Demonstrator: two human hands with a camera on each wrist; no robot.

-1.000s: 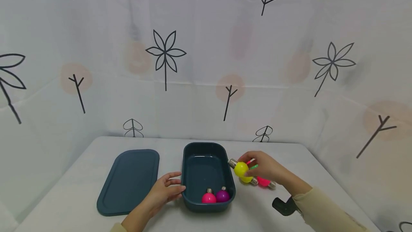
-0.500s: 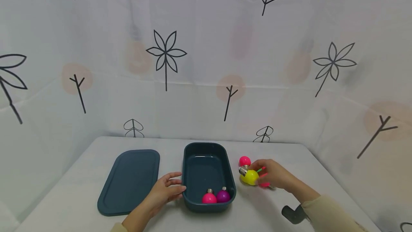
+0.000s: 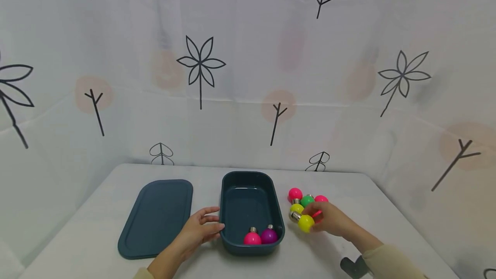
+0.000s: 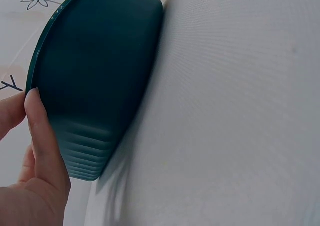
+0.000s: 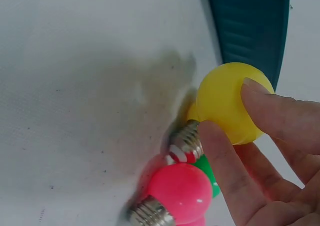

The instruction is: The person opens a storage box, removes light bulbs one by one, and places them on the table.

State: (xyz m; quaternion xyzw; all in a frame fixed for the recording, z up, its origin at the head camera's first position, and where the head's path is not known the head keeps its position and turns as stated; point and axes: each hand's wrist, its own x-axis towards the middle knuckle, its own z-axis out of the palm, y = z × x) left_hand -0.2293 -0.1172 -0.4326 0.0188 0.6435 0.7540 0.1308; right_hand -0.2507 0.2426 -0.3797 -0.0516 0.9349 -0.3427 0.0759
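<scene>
My right hand pinches a yellow light bulb by its round globe between thumb and fingers, with the metal screw base pointing up and left. In the right wrist view the same yellow bulb is beside the other bulbs. My left hand holds the left rim of a dark blue-green plastic box, fingers outside and thumb over the edge. Against the box's near wall rest a pink bulb and a purple bulb.
Right of the box lie another yellow bulb, a green bulb and pink bulbs, one of them a pink bulb at the back. The flat lid lies left. A dark curved object shows below my right wrist.
My right hand has moved right and nearer to me with the yellow bulb, away from the box's rim. More of the bulbs behind it now show. My left hand stays put.
</scene>
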